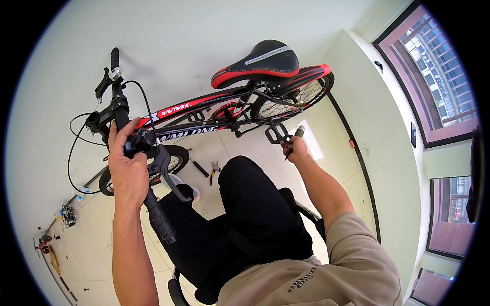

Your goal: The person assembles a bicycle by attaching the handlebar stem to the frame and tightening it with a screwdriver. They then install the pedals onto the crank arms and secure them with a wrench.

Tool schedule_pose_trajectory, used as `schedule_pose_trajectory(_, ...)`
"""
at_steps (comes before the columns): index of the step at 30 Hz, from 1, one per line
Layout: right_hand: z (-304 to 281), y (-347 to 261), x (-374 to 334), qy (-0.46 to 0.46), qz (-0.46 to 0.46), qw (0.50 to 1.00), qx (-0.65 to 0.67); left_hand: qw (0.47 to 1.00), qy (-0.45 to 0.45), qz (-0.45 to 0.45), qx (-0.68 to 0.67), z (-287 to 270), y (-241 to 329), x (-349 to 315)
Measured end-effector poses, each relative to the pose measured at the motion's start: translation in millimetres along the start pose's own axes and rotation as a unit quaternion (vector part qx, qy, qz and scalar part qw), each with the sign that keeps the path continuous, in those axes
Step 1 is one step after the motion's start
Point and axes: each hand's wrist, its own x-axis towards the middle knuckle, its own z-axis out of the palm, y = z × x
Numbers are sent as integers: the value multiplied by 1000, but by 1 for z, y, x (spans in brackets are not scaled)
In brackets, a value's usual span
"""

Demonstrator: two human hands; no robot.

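At the far left, down where the floor meets the pale wall, I can see a small black wire basket [68, 216] and, below it, a scatter of small items too tiny to make out. Next comes the black handlebar [120, 102] of a red and black bicycle [204, 99], which stands upright alongside the wall, in front of the seated person. The left hand [127, 171] is clasped over the bar near its middle, two fingers reaching apart across it and the thumb bent beside the black brake lever [162, 159]; how firmly it squeezes I cannot tell. Thin black cables [70, 166] loop out ahead of the bar. Under it sits the front wheel [179, 159], and on the floor nearby lie a black-handled tool [200, 169] and yellow and black pliers [214, 172], just beside each other. Farther along rises the black and red saddle [263, 62], with a black pedal [276, 133] lower down. Right beside that pedal, the right hand [297, 150] is closed around a slim tool with a greyish-green end [300, 131], fingers and thumb pinching it. Beyond the rear wheel [309, 96], windows [434, 76] line the right-hand wall.
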Motion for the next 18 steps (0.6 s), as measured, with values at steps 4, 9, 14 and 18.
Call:
schedule_pose_trajectory(4,2,2,-12,-33,-40,998,20,1000,8,-2,-10,0,-2,-1)
schedule_pose_trajectory(9,10,2,-19,27,-64,998,-4,1000,2,1,-29,-1,-6,0)
schedule_pose_trajectory(14,20,8,-23,48,9,998,-34,1000,5,4,-31,-2,-7,0)
schedule_pose_trajectory(18,10,12,-3,-49,77,996,-3,1000,5,6,-28,-1,-7,0)
